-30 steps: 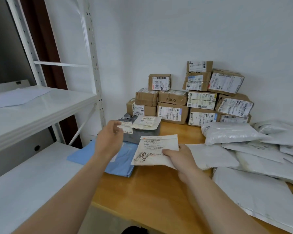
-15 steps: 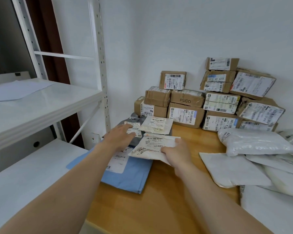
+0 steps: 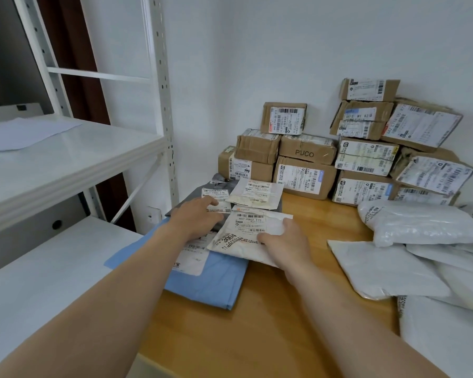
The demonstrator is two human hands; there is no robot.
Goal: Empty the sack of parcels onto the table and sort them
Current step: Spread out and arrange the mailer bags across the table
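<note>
My right hand (image 3: 283,238) holds the right edge of a white labelled packet (image 3: 243,236), thumb on top. The packet lies across a blue flat parcel (image 3: 219,282) and a grey parcel (image 3: 187,204) at the left end of the wooden table (image 3: 271,323). With its fingers straight, my left hand (image 3: 195,216) rests flat on the grey parcel's label, just left of the packet. Another white labelled packet (image 3: 257,193) lies on the grey parcel behind them.
Brown cardboard boxes (image 3: 306,170) are stacked against the back wall. White poly bags (image 3: 410,225) are heaped on the table's right side. A white metal shelf unit (image 3: 66,159) stands at the left, its lower shelf level with the table.
My right hand has lowered the white packet onto the blue and grey parcels. My left hand has come down flat on the grey parcel.
</note>
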